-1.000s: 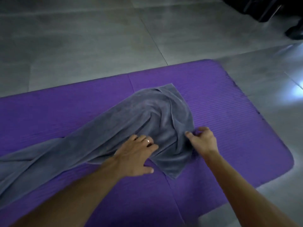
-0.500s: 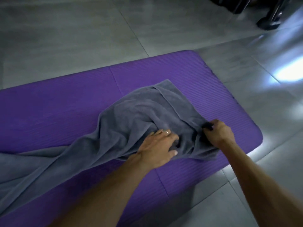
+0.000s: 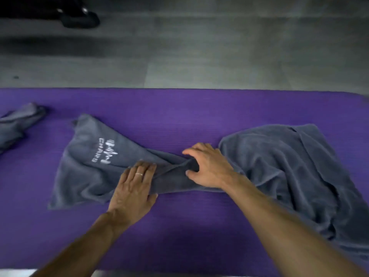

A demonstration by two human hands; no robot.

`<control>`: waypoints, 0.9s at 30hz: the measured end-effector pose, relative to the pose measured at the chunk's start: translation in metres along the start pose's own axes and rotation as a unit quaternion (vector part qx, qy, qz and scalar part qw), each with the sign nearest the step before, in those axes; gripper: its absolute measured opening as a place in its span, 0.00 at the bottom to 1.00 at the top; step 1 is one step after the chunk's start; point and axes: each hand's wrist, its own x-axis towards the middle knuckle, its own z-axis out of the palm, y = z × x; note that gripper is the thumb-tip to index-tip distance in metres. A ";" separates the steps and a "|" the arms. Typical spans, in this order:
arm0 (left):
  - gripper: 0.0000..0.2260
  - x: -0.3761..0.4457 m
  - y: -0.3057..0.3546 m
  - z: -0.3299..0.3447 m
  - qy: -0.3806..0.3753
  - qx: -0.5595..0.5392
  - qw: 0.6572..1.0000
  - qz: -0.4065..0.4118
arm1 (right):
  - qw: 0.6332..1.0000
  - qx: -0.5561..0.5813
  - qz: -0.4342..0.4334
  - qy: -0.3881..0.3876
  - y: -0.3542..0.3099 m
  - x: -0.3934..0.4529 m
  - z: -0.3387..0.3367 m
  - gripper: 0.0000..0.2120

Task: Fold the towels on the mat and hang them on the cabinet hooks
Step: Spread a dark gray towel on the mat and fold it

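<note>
A grey towel (image 3: 279, 166) lies stretched across the purple mat (image 3: 179, 108), bunched narrow at its middle and spreading wide at both ends. The right hand (image 3: 209, 166) grips that bunched middle: its fingers (image 3: 191, 151) curl over the far side of the gathered cloth and the thumb closes in from the near side, so a dark fold is caught between them. Just to the left of those fingers, the left hand (image 3: 133, 188) rests flat on the towel, its fingers (image 3: 143, 166) straight and held close together, a ring (image 3: 139, 174) on one of them, the thumb out to the side on the cloth's near edge. Beyond the left fingertips and further left, the towel's flat end shows a white printed logo (image 3: 103, 150). To the right of the right hand the towel lies in loose rumpled folds running to the frame's edge. Far left of both hands, a second grey towel (image 3: 18, 124) sits crumpled on the mat. Past the mat is grey tiled floor (image 3: 199, 56).
</note>
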 end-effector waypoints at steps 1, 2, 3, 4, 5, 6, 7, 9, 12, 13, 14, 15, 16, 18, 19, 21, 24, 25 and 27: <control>0.35 -0.007 -0.016 0.003 -0.004 0.010 0.999 -0.032 | 1.000 0.000 -0.026 -0.017 -0.011 0.010 0.007 0.29; 0.33 -0.013 -0.030 0.006 -0.007 0.010 0.998 -0.062 | 0.998 -0.006 -0.052 -0.031 -0.021 0.018 0.014 0.29; 0.31 -0.017 -0.040 0.006 -0.020 0.001 0.996 -0.086 | 0.996 -0.015 -0.078 -0.043 -0.031 0.025 0.021 0.30; 0.29 -0.019 -0.049 0.005 -0.033 -0.012 0.995 -0.092 | 0.993 -0.027 -0.100 -0.053 -0.039 0.031 0.028 0.31; 0.26 -0.019 -0.057 0.004 -0.041 -0.023 0.995 -0.085 | 0.990 -0.044 -0.121 -0.062 -0.046 0.036 0.035 0.32; 0.21 -0.017 -0.062 0.001 -0.042 -0.028 0.996 -0.071 | 0.986 -0.062 -0.143 -0.067 -0.052 0.040 0.041 0.31; 0.16 -0.014 -0.066 -0.004 -0.040 -0.027 0.997 -0.063 | 0.981 -0.078 -0.161 -0.069 -0.056 0.043 0.045 0.28; 0.09 -0.002 -0.075 -0.018 -0.040 -0.025 0.998 -0.048 | 0.979 -0.073 -0.175 -0.073 -0.059 0.051 0.043 0.18; 0.09 0.039 -0.092 -0.049 -0.043 -0.031 0.998 -0.028 | 0.986 0.109 -0.083 -0.098 -0.055 0.069 0.010 0.08; 0.10 0.059 -0.098 -0.062 -0.027 -0.032 0.999 -0.034 | 0.980 0.170 -0.036 -0.095 -0.050 0.079 -0.006 0.07; 0.10 0.082 -0.102 -0.074 -0.010 -0.027 0.999 -0.043 | 0.977 0.203 0.004 -0.071 -0.044 0.090 -0.020 0.07; 0.12 0.105 -0.106 -0.087 0.006 -0.019 0.998 -0.056 | 0.976 0.211 0.040 -0.031 -0.037 0.101 -0.033 0.07; 0.14 0.126 -0.109 -0.098 0.021 -0.014 0.997 -0.073 | 0.977 0.199 0.074 0.013 -0.030 0.112 -0.042 0.06; 0.20 0.158 -0.115 -0.109 0.028 -0.010 0.995 -0.097 | 0.981 0.106 0.149 0.070 -0.015 0.130 -0.054 0.05; 0.23 0.166 -0.117 -0.111 0.018 -0.002 0.996 -0.090 | 0.981 0.031 0.181 0.067 -0.011 0.137 -0.056 0.09; 0.25 0.166 -0.127 -0.107 -0.026 0.022 0.999 -0.040 | 0.974 -0.103 0.200 0.014 -0.014 0.142 -0.055 0.21; 0.25 0.141 -0.164 -0.088 -0.103 0.035 0.994 0.022 | 0.984 -0.167 0.055 -0.036 -0.049 0.151 -0.050 0.32; 0.27 0.131 -0.181 -0.079 -0.121 0.046 0.991 0.035 | 0.985 -0.163 -0.011 -0.052 -0.063 0.154 -0.046 0.34; 0.34 0.115 -0.217 -0.058 -0.112 0.047 0.992 0.026 | 0.976 -0.174 -0.114 -0.071 -0.091 0.165 -0.034 0.37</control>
